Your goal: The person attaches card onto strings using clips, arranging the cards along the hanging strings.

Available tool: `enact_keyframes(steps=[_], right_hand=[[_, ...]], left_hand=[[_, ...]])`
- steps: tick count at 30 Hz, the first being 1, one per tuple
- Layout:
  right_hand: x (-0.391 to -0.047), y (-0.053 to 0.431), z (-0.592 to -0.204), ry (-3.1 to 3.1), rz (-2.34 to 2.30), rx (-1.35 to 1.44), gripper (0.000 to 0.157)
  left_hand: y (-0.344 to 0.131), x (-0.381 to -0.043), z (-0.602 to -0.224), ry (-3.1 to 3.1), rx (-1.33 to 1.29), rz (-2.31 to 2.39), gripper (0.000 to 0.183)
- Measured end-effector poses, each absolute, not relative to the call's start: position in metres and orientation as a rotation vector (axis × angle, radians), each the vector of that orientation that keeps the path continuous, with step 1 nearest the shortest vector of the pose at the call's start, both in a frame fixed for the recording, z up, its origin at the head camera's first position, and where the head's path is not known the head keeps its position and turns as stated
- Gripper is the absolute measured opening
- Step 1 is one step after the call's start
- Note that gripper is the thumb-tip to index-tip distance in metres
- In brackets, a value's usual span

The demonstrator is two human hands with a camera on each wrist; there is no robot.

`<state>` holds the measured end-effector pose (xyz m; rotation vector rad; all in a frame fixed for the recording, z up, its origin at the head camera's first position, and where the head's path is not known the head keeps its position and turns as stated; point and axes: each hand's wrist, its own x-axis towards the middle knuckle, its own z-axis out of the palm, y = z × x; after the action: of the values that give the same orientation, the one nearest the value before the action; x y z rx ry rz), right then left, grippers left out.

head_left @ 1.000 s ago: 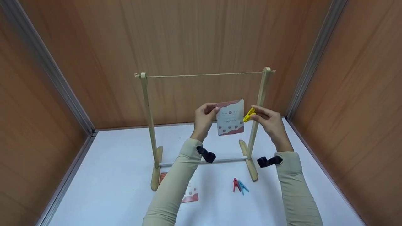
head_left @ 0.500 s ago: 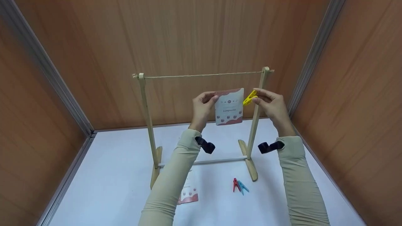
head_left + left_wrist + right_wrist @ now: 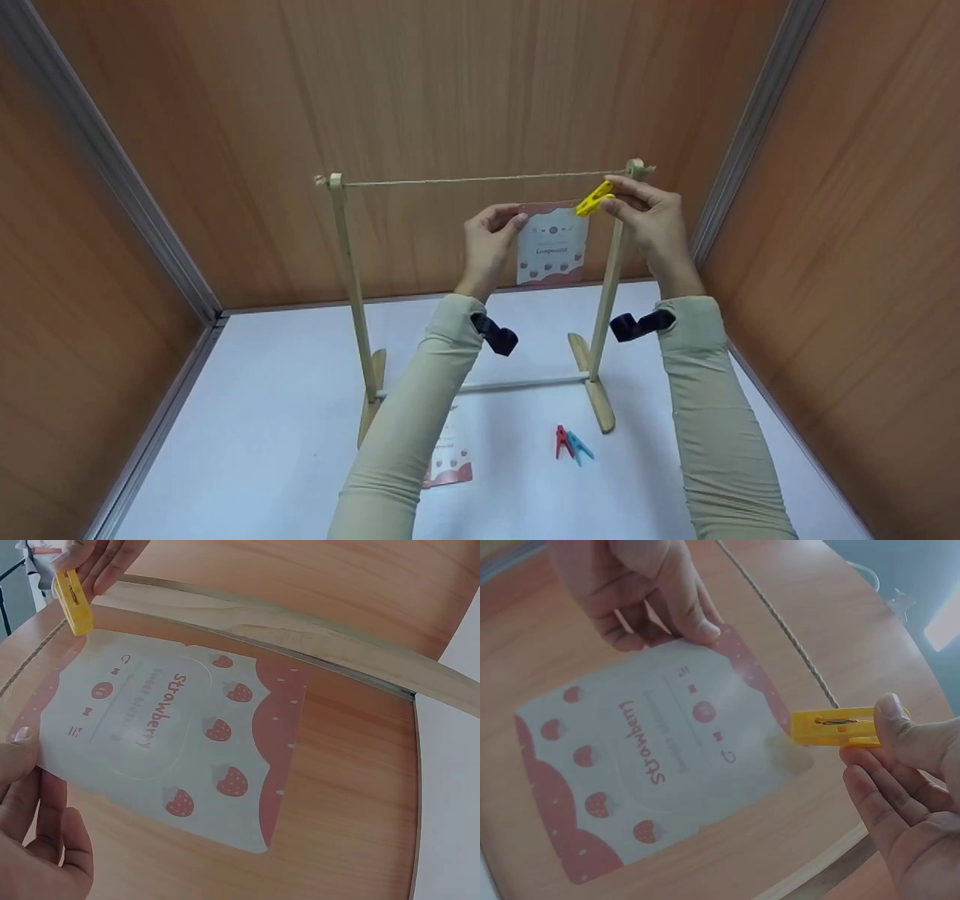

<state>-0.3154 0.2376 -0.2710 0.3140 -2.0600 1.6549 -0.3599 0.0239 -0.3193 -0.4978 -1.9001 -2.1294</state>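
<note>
A strawberry-print card (image 3: 553,244) hangs in the air just below the string (image 3: 480,178) of a small wooden rack (image 3: 349,285). My left hand (image 3: 516,220) pinches the card's upper left corner. My right hand (image 3: 609,196) pinches a yellow clothespin (image 3: 595,198) at the card's upper right corner, close to the rack's right post. In the left wrist view the card (image 3: 172,735) faces the camera, with the clothespin (image 3: 73,604) at its corner. In the right wrist view the clothespin (image 3: 836,726) tip meets the card (image 3: 652,765) beside the string (image 3: 795,645). Whether it bites the card is unclear.
A red clothespin (image 3: 560,441) and a blue clothespin (image 3: 580,448) lie together on the white table (image 3: 262,420) near the rack's right foot. A second strawberry card (image 3: 450,463) lies on the table, partly under my left sleeve. Wooden walls close in on three sides.
Both hands have risen with the card and the yellow clothespin, from mid-height of the rack up to just under the string.
</note>
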Motion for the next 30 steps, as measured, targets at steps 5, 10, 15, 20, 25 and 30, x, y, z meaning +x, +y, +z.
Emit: enact_keyframes(steps=[5, 10, 15, 20, 25, 30], right_hand=[[-0.316, 0.232, -0.263, -1.978, 1.671, 0.322, 0.038], [-0.317, 0.228, -0.254, -1.885, 1.725, 0.351, 0.035], [-0.318, 0.225, -0.247, -1.823, 1.780, 0.337, 0.032], [-0.321, 0.224, -0.241, -1.757, 1.820, 0.277, 0.029], [-0.325, 0.224, -0.236, -1.716, 1.835, 0.260, 0.028], [-0.329, 0.222, -0.234, -1.731, 1.791, 0.271, 0.027]], left_hand=[[0.026, -0.362, -0.315, -1.903, -0.492, -2.093, 0.024], [0.029, -0.364, -0.309, -1.879, -0.502, -2.090, 0.023], [0.030, -0.364, -0.305, -1.878, -0.513, -2.082, 0.023], [0.031, -0.364, -0.301, -1.893, -0.529, -2.049, 0.024], [0.031, -0.364, -0.297, -1.886, -0.546, -2.044, 0.025], [0.032, -0.367, -0.296, -1.873, -0.549, -2.061, 0.025]])
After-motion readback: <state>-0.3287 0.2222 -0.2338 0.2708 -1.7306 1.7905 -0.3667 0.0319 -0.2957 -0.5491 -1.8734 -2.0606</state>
